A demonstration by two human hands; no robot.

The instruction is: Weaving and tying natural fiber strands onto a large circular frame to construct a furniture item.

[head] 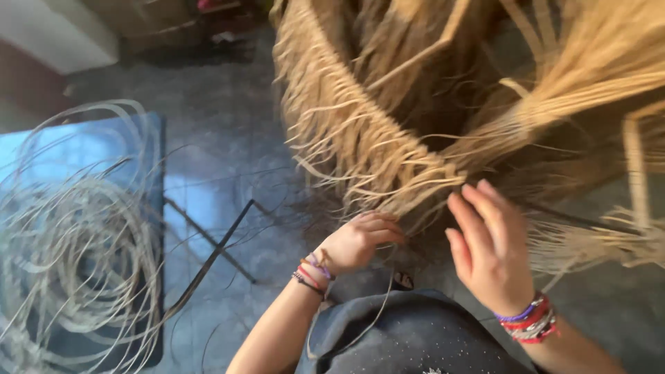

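View from above a seated person's lap, looking down at two bare hands working at the rim of a large woven frame of pale tan cane strips. The frame stands straight ahead of both hands and rises away from them; its curved rim runs from far up on the left down toward the hands, ending in a fringe of loose strip ends that hang just above the fingertips. The left hand is curled, fingers folded toward the palm and pressed in among the lowest strip ends; it seems to pinch a thin strand, though blur hides the grip. The right hand is open, fingers straight and together, tips just reaching the fringe, holding nothing that can be seen. The left hand sits a little nearer the rim's end. A second bundle of strips fans up and away beyond the right hand. Well off to the left of the left hand lies a loose coil of cane on the floor. Both wrists wear coloured bracelets
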